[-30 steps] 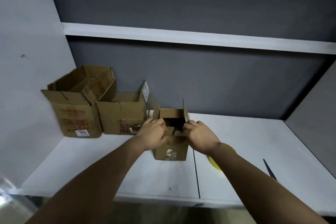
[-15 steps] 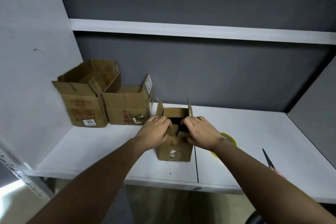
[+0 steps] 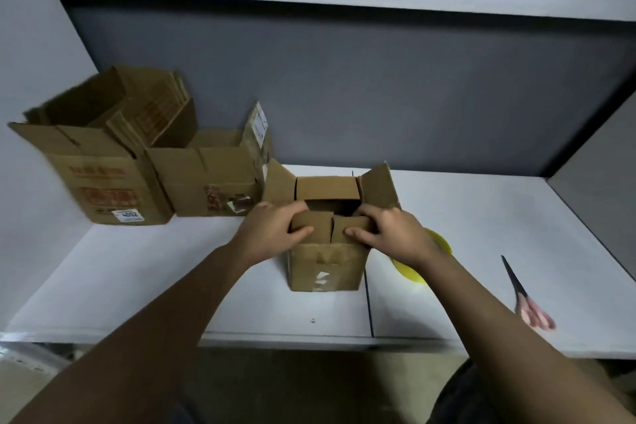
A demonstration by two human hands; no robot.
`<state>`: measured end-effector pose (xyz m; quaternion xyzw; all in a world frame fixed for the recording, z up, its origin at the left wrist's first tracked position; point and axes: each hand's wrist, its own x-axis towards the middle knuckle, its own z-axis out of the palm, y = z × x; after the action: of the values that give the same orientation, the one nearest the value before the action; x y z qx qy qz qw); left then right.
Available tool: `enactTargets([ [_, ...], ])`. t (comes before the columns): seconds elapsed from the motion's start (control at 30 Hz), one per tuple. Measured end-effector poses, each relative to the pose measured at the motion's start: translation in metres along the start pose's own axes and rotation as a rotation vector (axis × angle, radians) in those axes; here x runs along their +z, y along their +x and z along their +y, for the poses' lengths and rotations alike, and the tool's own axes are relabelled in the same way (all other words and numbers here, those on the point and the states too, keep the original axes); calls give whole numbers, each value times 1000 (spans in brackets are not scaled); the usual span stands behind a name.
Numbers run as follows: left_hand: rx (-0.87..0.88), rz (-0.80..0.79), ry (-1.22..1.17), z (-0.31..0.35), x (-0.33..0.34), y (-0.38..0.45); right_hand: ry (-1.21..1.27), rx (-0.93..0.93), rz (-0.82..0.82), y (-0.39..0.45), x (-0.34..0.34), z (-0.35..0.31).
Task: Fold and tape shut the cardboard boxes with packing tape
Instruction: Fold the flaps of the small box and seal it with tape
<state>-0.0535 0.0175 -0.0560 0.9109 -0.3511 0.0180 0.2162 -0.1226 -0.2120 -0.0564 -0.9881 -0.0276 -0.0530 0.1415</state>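
We're at the flap-folding step on the small box (image 3: 327, 265), which sits near the front edge of the white table (image 3: 137, 286), approx centre. Its near flap (image 3: 330, 227) is being bent inward; side flaps L & R stand up and out, far flap is partly tipped in.

To do it well, we think: press the near flap flat along its crease w/ both hands evenly, then bring the far flap down to meet it, side flaps last, so the seam closes square for taping. Keep the box from sliding back; it's light and will prob. skid if we push forward rather than down.

Our left hand (image 3: 272, 234) pinches the flap's left part: thumb on the outer face, fingers curled over the top edge into the opening. Our right hand (image 3: 389, 234) does the same on the right part, thumb pressed on the front, fingers hooked over the edge. Both narrow, closed on cardboard.

The yellow tape roll (image 3: 437, 244) lies just beside the box, partly hidden by the right wrist. Scissors (image 3: 526, 299) lie well apart to the right. Two larger open boxes, the big box (image 3: 96, 189) and the mid box (image 3: 206, 182), wait at the left, touching each other.
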Motion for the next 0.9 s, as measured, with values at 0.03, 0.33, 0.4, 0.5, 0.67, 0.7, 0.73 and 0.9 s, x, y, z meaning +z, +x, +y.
enactTargets([
  [0.03,-12,-11,-30,-1,1,1,48,23,8,1,3,1],
  [0.33,-57,-46,-183,-2,-1,13,465,105,53,19,6,-3],
  [0.4,-77,-15,-192,-1,0,14,432,76,41,21,6,-7],
  [0.5,-62,36,-156,4,0,16,292,44,43,23,7,-14],
  [0.67,-65,64,-137,5,-2,21,314,42,56,29,7,-15],
  [0.7,-67,67,-132,4,-2,22,311,40,55,30,6,-16],
  [0.73,-67,70,-125,4,-2,23,307,38,54,31,6,-16],
  [0.9,-28,66,-66,7,-2,25,162,-38,0,36,0,-24],
])
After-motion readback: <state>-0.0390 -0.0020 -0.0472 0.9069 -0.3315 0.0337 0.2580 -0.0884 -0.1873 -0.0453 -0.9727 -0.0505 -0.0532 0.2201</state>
